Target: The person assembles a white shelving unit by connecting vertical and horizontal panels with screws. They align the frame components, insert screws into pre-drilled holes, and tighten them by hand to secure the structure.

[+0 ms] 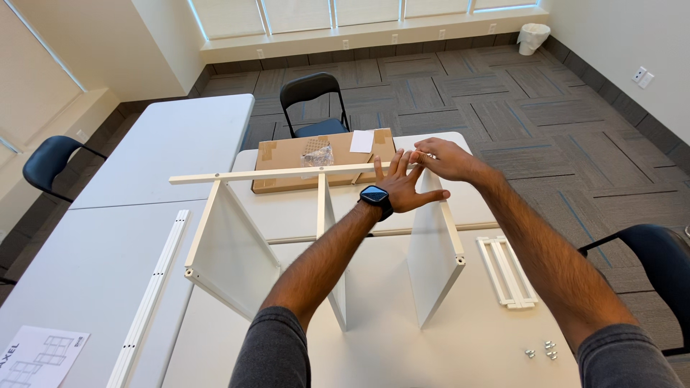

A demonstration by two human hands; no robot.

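left hand (401, 188) flat on white panel (431, 251), right hand (444, 158) pinching rail (277, 173) end

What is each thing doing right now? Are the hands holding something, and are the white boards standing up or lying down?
Left hand: open, fingers spread, flat against the right panel.
Right hand: fingers pinched at the long rail's end.
Long rail: lying across the panel tops.
Three white panels: standing on edge.
Cardboard box: closed, flat on the table.
Loose rails: lying flat.
Small screws: loose on the table.
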